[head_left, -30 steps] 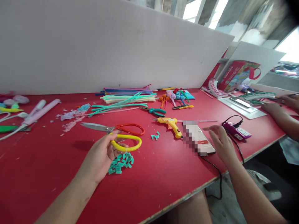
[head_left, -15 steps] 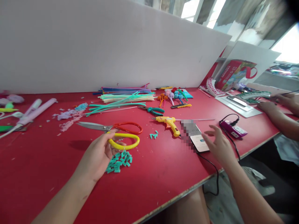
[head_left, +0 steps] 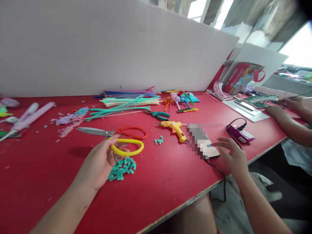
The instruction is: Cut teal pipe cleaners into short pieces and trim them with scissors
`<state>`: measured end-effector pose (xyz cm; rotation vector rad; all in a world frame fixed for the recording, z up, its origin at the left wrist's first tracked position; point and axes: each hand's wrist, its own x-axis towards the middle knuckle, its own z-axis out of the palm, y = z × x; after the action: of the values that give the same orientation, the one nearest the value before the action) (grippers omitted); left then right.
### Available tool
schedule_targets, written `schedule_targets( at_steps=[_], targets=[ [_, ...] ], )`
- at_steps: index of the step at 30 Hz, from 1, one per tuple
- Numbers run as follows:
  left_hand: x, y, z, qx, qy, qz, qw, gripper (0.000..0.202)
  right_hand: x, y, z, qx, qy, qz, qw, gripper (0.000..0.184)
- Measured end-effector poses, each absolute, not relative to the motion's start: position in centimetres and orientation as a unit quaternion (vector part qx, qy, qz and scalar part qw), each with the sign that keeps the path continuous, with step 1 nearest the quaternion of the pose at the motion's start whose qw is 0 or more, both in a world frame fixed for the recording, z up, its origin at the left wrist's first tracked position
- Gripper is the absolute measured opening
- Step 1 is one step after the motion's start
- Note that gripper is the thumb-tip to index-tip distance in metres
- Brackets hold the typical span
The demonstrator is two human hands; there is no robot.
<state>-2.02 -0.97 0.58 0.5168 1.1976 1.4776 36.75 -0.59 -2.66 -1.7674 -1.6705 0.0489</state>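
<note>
My left hand (head_left: 98, 161) grips a pair of scissors (head_left: 131, 152) by the yellow loop. Its other loop is red, and the blades point left, held above the table. Below and beside that hand lies a pile of short cut green pieces (head_left: 123, 169). My right hand (head_left: 232, 156) is open over the lower end of a phone (head_left: 210, 150), a finger stretched to its lit screen. Whether the fingertip touches the glass I cannot tell. Part of the phone is blurred by pixels. A yellow glue gun (head_left: 174, 126) rests to the phone's left, with a few green bits (head_left: 159, 140) nearby.
Fuzzy craft stems (head_left: 122, 104) lie at the back, with teal-handled pliers (head_left: 159, 114) before them. Pastel fluff (head_left: 70, 120) and a lilac tool (head_left: 34, 115) are at left. A purple power box (head_left: 241, 134) sits right, near another person's hands (head_left: 278, 112).
My right hand has moved its pointing finger closer onto the phone screen. My left hand still holds the scissors in the same place. The view has shifted slightly.
</note>
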Motion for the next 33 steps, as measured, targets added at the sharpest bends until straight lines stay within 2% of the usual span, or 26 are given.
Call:
schedule_targets(
  at_steps=[3, 8, 11, 19, 22, 33],
  targets=[
    [-2.0, -1.1, 0.8, 0.217, 0.51, 0.617, 0.559, 0.015, 37.0, -0.3, -2.7, -0.695, -0.629, 0.012, 0.347, 0.022],
    [-2.0, -1.0, 0.9, 0.215, 0.518, 0.609, 0.561, 0.021, 35.8, -0.1, -3.1, -0.7, -0.623, 0.011, 0.349, 0.05],
    [-2.3, -0.9, 0.6, 0.223, 0.526, 0.597, 0.563, 0.024, 34.6, -0.4, -3.6, -0.682, -0.643, 0.008, 0.347, 0.046],
    [-2.4, -0.7, 0.4, 0.22, 0.523, 0.602, 0.561, 0.021, 36.3, 2.1, -2.9, -0.633, -0.648, 0.055, 0.42, 0.028],
    [-2.6, -0.6, 0.3, 0.213, 0.525, 0.611, 0.554, 0.022, 37.1, 4.3, -2.7, -0.601, -0.686, 0.034, 0.409, 0.024],
    [-2.5, 0.0, 0.4, 0.219, 0.568, 0.581, 0.54, 0.022, 37.0, 5.4, -3.8, -0.618, -0.696, 0.03, 0.364, 0.035]
  ],
)
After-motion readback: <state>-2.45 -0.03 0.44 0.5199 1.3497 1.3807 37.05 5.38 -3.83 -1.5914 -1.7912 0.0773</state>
